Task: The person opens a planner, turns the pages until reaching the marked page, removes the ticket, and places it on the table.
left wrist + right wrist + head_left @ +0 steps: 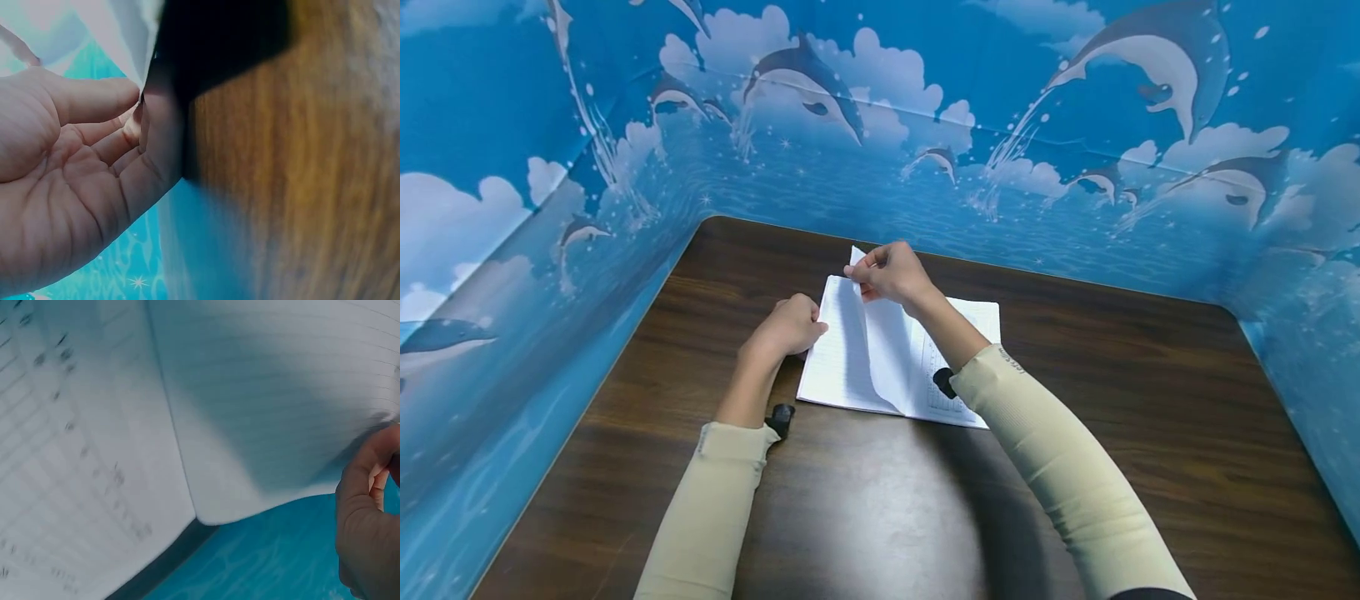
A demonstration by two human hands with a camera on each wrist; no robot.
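An open notebook (835,371) lies on the table with lined white pages. My left hand (786,325) grips its left edge; in the left wrist view the thumb of that hand (81,144) presses on the page edge, fingers beneath. With finger and thumb, my right hand (891,271) pinches the top of a single page (883,358), which stands curved up over the middle of the notebook. The right wrist view shows this lined page (250,394) and, beside the fold, a page with a printed grid and handwritten marks (69,425).
The dark wooden table (1112,417) extends around the notebook on all sides. A blue curtain printed with dolphins (880,167) hangs along the table's back and sides. A black wrist strap piece (781,421) sits at the left cuff.
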